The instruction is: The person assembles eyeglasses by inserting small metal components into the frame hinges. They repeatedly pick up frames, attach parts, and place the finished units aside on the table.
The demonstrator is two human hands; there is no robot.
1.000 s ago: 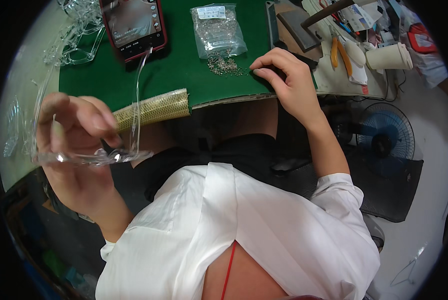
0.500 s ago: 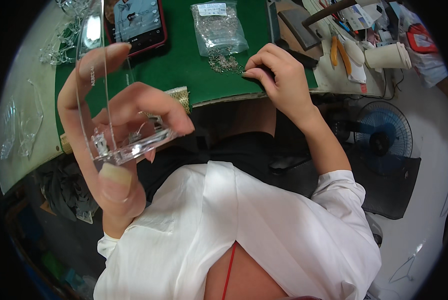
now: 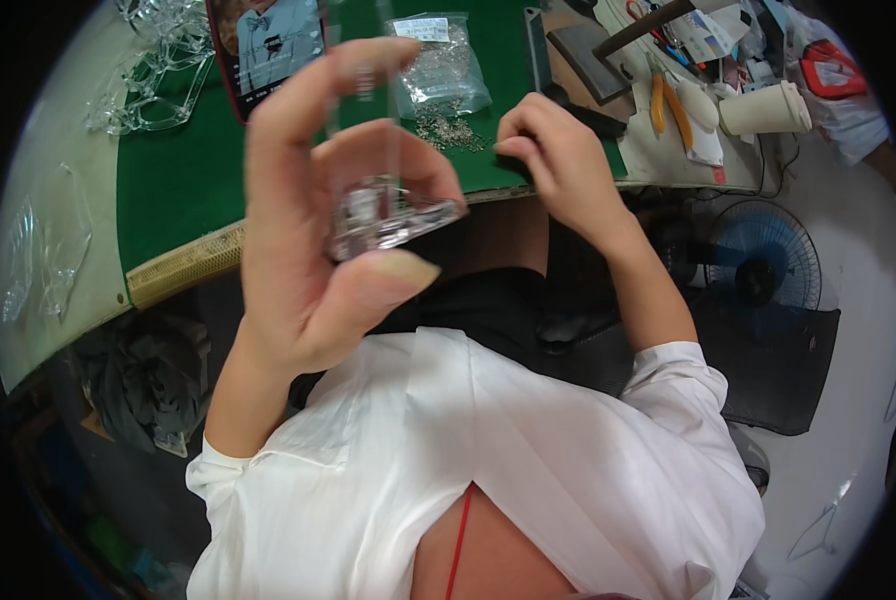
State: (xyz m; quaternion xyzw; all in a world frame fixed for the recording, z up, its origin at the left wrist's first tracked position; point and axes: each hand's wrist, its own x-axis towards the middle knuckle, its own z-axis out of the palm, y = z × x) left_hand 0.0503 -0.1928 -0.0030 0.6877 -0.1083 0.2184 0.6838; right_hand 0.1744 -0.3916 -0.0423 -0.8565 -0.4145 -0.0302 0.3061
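Note:
My left hand (image 3: 298,220) is raised in front of the table edge, its fingers and thumb closed around a clear plastic glasses frame (image 3: 398,228). The frame's slim temples point upward, slightly blurred. My right hand (image 3: 560,165) rests at the edge of the green mat (image 3: 178,190), thumb and forefinger pressed together. Whatever lies between those fingertips is too small to see. Just left of them is a loose pile of tiny metal parts, likely screws (image 3: 450,134). Behind the pile lies a clear plastic bag (image 3: 438,80) of similar parts with a white label.
A phone (image 3: 268,60) with a lit screen lies at the back left, beside several clear glasses frames (image 3: 158,100). Clear plastic pieces (image 3: 63,250) lie further left. At the right are orange-handled pliers (image 3: 658,105), a hammer-like tool (image 3: 593,65) and a pale cup (image 3: 765,110). A fan (image 3: 763,255) stands below.
My left hand has moved right and slightly up with the glasses frame, closer to my right hand. My right fingertips have drawn slightly right, away from the metal pile.

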